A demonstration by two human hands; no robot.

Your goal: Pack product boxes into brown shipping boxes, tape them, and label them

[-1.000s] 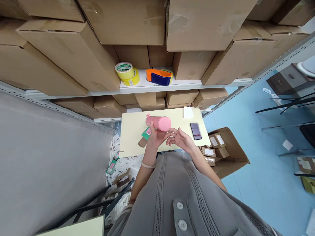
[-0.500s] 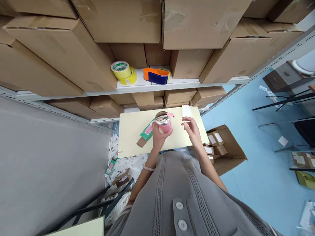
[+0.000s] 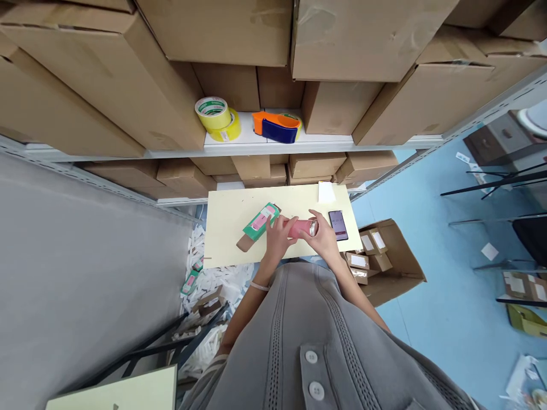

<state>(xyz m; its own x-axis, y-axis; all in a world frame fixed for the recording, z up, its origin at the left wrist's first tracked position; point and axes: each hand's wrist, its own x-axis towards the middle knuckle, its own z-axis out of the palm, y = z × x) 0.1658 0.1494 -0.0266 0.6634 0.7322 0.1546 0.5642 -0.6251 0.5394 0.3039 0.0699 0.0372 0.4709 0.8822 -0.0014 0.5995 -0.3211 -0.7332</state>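
Note:
Over the cream table board [image 3: 222, 228] I hold a pink cup with a shiny silver end [image 3: 299, 229], turned on its side. My left hand [image 3: 278, 238] grips its left end, fingers wrapped round it. My right hand [image 3: 322, 236] is closed round the silver end. Part of the cup is hidden by my fingers. Just left of my left hand lies a green and pink carton [image 3: 257, 223] with a brown flap folded out. A phone [image 3: 338, 225] with a lit screen lies right of my right hand. Behind it is a white paper [image 3: 326, 192].
Yellow tape rolls [image 3: 217, 118] and an orange and blue tape dispenser [image 3: 277, 126] sit on the shelf [image 3: 248, 149] ahead, among large cardboard boxes [image 3: 213, 28]. An open carton [image 3: 399, 259] with small parcels stands right of the table. Paper scraps [image 3: 231, 279] cover the floor at left.
The cup has tipped from upright onto its side and moved slightly right. My right hand has come in from the right and closed on it. The phone now shows.

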